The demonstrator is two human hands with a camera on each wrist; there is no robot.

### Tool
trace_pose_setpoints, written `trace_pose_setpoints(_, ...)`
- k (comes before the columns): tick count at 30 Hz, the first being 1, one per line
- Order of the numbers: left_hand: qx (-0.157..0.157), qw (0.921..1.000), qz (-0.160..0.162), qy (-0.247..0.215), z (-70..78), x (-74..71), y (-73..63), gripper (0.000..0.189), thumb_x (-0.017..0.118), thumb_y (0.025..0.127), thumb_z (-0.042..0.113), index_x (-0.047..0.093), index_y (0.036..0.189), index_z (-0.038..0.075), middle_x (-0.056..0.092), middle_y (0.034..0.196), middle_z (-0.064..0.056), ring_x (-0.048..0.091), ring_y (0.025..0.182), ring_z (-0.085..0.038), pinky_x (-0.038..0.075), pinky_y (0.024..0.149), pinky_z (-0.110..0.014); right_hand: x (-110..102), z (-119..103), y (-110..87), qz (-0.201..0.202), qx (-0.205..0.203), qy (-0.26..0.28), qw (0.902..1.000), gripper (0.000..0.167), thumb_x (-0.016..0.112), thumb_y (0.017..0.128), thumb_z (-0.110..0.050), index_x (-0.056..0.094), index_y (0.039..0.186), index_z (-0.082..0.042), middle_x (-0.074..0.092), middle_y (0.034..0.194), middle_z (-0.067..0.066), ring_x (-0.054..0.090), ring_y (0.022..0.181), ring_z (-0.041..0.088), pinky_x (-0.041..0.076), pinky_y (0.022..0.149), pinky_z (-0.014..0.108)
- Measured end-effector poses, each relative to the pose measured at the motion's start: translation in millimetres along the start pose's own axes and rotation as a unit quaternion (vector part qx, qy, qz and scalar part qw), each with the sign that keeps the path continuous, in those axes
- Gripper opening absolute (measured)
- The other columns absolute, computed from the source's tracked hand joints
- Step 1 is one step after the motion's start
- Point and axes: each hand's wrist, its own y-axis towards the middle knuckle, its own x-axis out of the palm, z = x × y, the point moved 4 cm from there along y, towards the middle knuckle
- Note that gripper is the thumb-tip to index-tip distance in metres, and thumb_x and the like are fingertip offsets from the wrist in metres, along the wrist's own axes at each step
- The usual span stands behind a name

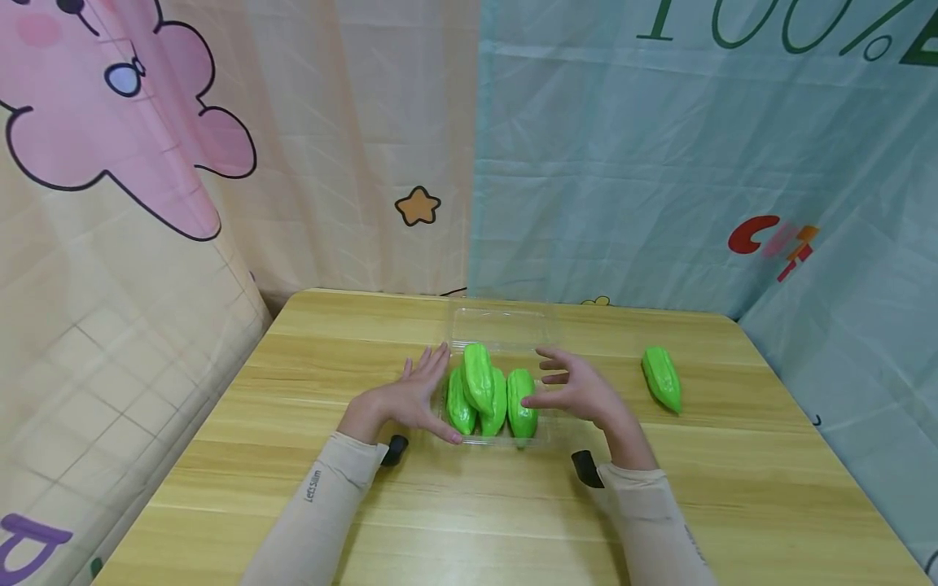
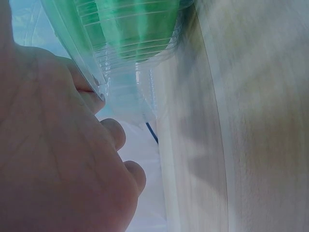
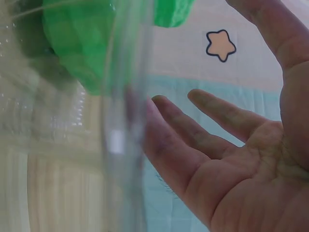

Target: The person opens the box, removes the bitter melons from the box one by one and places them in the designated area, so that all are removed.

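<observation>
A clear plastic box [image 1: 501, 440] with its lid [image 1: 501, 325] folded back holds several bright green, ridged, bitter-melon-like vegetables [image 1: 477, 378], one lying on top of others. Along the box's left side my left hand [image 1: 410, 401] is spread, thumb at the front corner and fingers toward the back. Its fingertips lie right at the rim in the left wrist view, beside the ribbed wall [image 2: 140, 53]. To the right of the box, my right hand [image 1: 575, 389] has its fingers extended and spread, holding nothing. The thumb overlaps the rightmost vegetable [image 1: 522, 399] in the head view.
Another green ridged vegetable [image 1: 662, 379] lies alone on the wooden table [image 1: 513, 521], right of the box. Printed curtains [image 1: 623, 163] hang behind the table and at both sides. Each wrist carries a small black device [image 1: 588, 469].
</observation>
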Motion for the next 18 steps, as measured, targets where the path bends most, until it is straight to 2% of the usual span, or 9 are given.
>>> trace_pose_setpoints(8,0.007,0.9999,0.008,-0.01,0.8,-1.1,-0.1,0.148,0.085,0.068,0.065,-0.014,0.158,0.001,-0.018,0.165,-0.017,-0.02,0.149,-0.038,-0.009,0.117,-0.061,17,-1,4.6,-0.028,0.015,-0.024,0.9992,0.093,0.09,0.077,-0.023,0.039,0.153,-0.001,0.049,0.143,0.029,0.051,0.127,0.047,0.052,0.095,0.051)
trace_pose_setpoints(18,0.004,1.0,0.007,-0.005,2.6,-2.1,-1.2,0.147,0.085,0.068,0.064,-0.014,0.158,0.002,-0.017,0.165,-0.017,-0.019,0.149,-0.037,-0.008,0.117,-0.06,23,2,7.4,-0.014,0.034,-0.057,0.9977,0.096,0.089,0.078,-0.02,0.034,0.153,0.004,0.049,0.142,0.03,0.051,0.127,0.048,0.052,0.096,0.052)
